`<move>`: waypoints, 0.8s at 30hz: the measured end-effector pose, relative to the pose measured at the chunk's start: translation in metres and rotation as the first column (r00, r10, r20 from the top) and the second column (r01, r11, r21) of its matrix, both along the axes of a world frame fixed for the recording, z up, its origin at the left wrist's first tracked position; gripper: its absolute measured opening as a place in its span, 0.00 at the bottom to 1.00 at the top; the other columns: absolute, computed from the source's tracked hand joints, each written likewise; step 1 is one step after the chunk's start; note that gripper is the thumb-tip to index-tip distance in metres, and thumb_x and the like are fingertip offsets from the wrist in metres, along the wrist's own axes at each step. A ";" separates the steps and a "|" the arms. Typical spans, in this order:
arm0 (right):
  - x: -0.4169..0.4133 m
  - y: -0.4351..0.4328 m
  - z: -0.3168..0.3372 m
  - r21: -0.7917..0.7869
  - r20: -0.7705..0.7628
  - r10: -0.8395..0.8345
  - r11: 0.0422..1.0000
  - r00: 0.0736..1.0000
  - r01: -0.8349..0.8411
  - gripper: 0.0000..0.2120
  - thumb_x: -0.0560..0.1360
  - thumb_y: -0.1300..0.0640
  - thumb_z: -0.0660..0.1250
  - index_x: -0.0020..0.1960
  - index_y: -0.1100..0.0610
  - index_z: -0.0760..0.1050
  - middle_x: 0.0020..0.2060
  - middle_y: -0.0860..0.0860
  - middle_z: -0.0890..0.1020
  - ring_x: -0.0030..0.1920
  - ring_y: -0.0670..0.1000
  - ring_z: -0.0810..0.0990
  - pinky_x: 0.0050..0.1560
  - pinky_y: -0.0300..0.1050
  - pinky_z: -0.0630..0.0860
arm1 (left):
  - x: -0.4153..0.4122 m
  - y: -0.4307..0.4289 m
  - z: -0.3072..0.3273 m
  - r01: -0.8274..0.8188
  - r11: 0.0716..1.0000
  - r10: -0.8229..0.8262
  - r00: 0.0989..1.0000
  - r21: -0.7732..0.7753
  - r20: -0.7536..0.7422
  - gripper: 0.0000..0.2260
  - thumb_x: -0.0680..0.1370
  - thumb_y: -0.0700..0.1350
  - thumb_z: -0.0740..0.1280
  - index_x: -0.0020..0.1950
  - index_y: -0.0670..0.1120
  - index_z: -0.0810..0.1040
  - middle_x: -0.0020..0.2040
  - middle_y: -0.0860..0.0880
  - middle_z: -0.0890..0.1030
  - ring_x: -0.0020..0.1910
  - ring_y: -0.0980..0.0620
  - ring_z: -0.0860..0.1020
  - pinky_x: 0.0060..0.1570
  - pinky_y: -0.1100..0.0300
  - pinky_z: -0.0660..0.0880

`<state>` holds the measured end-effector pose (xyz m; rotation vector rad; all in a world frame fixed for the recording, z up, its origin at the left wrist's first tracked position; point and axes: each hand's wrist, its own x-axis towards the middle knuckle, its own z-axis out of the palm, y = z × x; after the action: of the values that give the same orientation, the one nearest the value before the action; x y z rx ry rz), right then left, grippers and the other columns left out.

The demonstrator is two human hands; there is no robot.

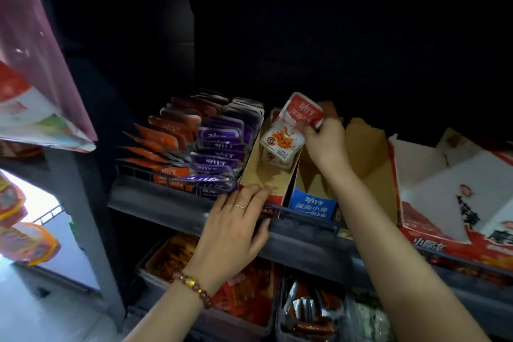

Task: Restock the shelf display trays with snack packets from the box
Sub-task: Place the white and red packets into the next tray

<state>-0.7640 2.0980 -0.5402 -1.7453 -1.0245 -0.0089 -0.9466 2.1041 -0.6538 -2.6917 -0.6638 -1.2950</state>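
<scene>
Fingers (307, 134) of right hand (324, 146) pinch a snack packet (287, 134); left hand (236, 221) lies flat on tray (263, 175) rim.

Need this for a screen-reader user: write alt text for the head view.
A person's right hand pinches a red-and-white snack packet above a nearly empty cardboard tray on a dark shelf, while the left hand rests on the tray's front edge. Rows of purple and orange packets stand to its left.
</scene>
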 end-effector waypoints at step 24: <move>-0.015 0.012 -0.019 0.145 0.137 -0.173 0.978 0.975 0.153 0.07 0.74 0.66 0.66 0.45 0.54 0.74 0.36 0.48 0.77 0.33 0.43 0.73 0.29 0.33 0.66 | -0.012 0.010 0.008 0.041 0.999 -0.041 0.991 0.001 -0.130 0.22 0.73 0.49 0.61 0.67 0.48 0.68 0.58 0.49 0.73 0.44 0.51 0.76 0.47 0.58 0.71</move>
<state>-0.7787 2.1100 -0.5597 -1.7207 -0.9615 -0.3098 -0.9581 2.1142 -0.6454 -2.7711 -0.5941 -1.1160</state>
